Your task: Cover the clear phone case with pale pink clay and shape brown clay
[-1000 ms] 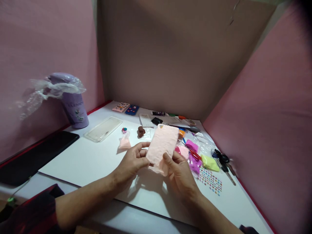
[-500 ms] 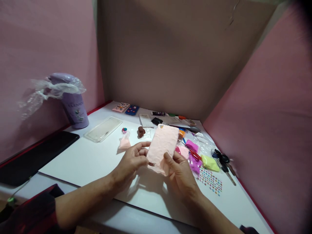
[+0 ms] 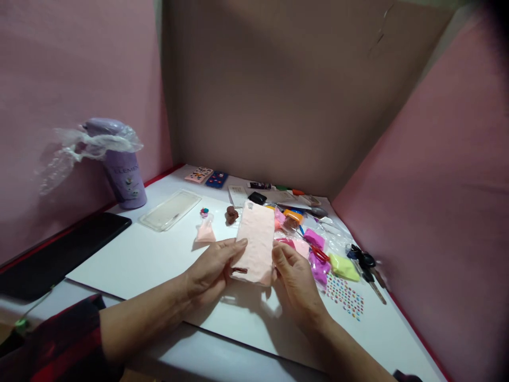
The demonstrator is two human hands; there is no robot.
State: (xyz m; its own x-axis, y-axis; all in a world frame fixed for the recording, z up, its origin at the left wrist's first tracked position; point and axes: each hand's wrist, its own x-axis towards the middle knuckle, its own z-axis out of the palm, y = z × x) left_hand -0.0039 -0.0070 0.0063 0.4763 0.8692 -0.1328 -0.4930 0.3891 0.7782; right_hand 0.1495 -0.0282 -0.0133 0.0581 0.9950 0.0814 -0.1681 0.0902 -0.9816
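Note:
Both my hands hold up a phone case coated in pale pink clay (image 3: 256, 241) above the white board (image 3: 151, 260). My left hand (image 3: 212, 268) grips its lower left edge, thumb on the front. My right hand (image 3: 296, 281) pinches its lower right edge. The case stands nearly upright, its textured pink face towards me. Just right of it lie small bags of clay in pink, magenta (image 3: 318, 265), orange (image 3: 293, 216) and yellow-green (image 3: 342, 267).
A clear phone case (image 3: 170, 210) and a purple tumbler (image 3: 121, 175) wrapped in plastic stand at the left, by a black tablet (image 3: 51, 254). Brown clay (image 3: 231, 214), a small pink bag (image 3: 205, 232), a sticker sheet (image 3: 344, 297), scissors (image 3: 366, 268), and pens lie around. Pink and cardboard walls enclose the table.
The pink case has been turned from a rightward tilt to nearly upright, and shifted slightly left. My left thumb now lies along its lower edge.

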